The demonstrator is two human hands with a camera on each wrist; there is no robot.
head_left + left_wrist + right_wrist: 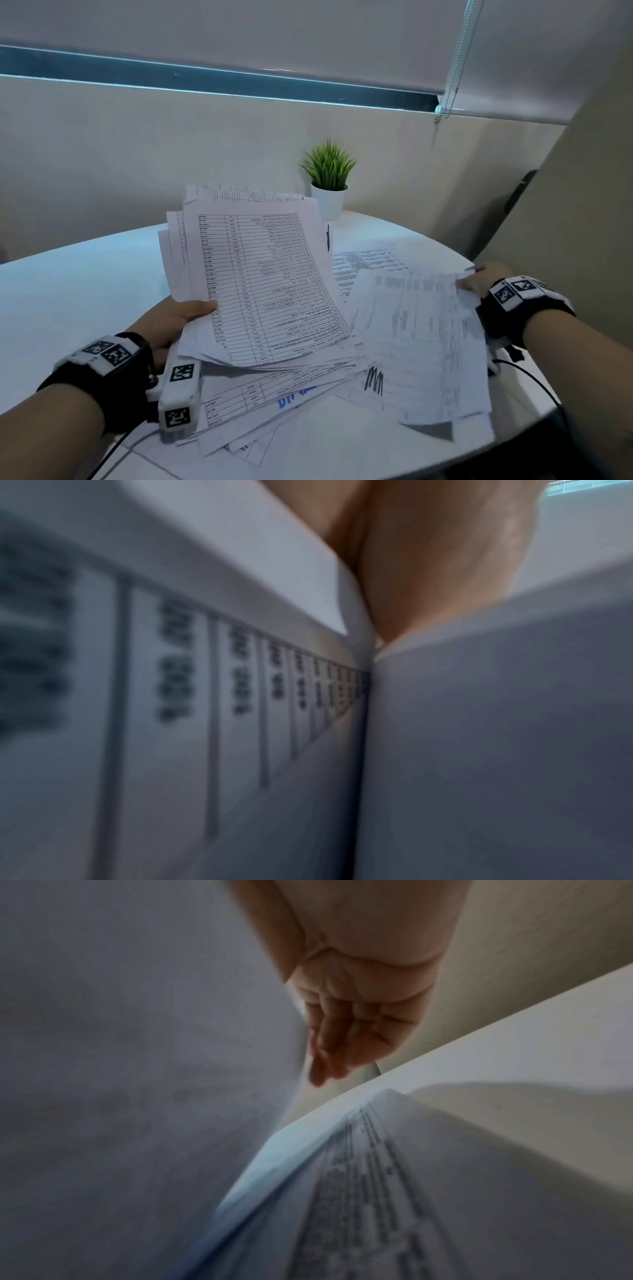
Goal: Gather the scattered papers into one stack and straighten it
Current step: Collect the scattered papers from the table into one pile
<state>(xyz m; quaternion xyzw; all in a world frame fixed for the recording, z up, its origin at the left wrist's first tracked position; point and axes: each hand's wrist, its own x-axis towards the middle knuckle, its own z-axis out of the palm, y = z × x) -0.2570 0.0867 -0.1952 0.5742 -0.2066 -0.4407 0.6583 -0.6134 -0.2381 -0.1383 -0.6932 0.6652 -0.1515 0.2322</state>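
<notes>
Bare forearms, no sleeves. Each wrist carries a black strap (113, 383) with white blocks printed with black-and-white square markers (180, 373); thin black cables (534, 375) trail from both. The right strap (513, 308) matches.

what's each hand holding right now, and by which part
Left hand grips a raised sheaf of papers by its lower left edge. Right hand pinches a smaller bunch at its far right corner.

A sheaf of printed sheets (263, 274), tables of small black type, stands tilted up off the table, its edges ragged and uneven. Beneath it lies a fanned, messy pile (274, 387) (one sheet shows blue lettering). To the right, a lifted sheet (421, 329) overlaps more loose pages (370, 263).
</notes>
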